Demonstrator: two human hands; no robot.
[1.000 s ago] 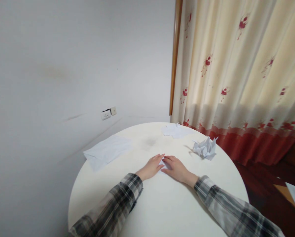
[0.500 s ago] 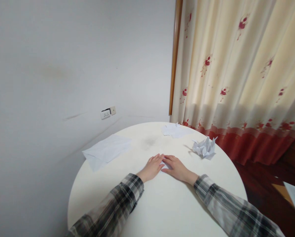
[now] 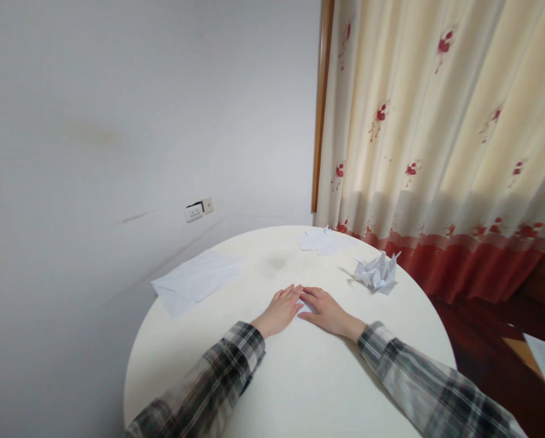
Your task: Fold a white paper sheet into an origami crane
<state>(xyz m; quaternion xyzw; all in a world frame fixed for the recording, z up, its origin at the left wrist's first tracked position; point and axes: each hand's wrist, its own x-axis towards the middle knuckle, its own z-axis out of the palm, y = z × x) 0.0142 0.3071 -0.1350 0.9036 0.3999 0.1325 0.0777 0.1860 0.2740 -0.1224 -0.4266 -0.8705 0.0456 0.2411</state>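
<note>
My left hand point(image 3: 281, 308) and my right hand point(image 3: 326, 309) lie flat on the round white table point(image 3: 300, 377), fingertips meeting. Both press on a small folded piece of white paper point(image 3: 305, 308), mostly hidden under the fingers. The fingers of both hands are stretched out. My sleeves are grey plaid.
A stack of white sheets point(image 3: 194, 280) lies at the table's left edge. Folded paper shapes point(image 3: 376, 274) sit at the right rear, and another crumpled sheet point(image 3: 320, 240) at the far edge. A wall socket point(image 3: 198, 210) is behind; a curtain point(image 3: 437, 152) hangs to the right.
</note>
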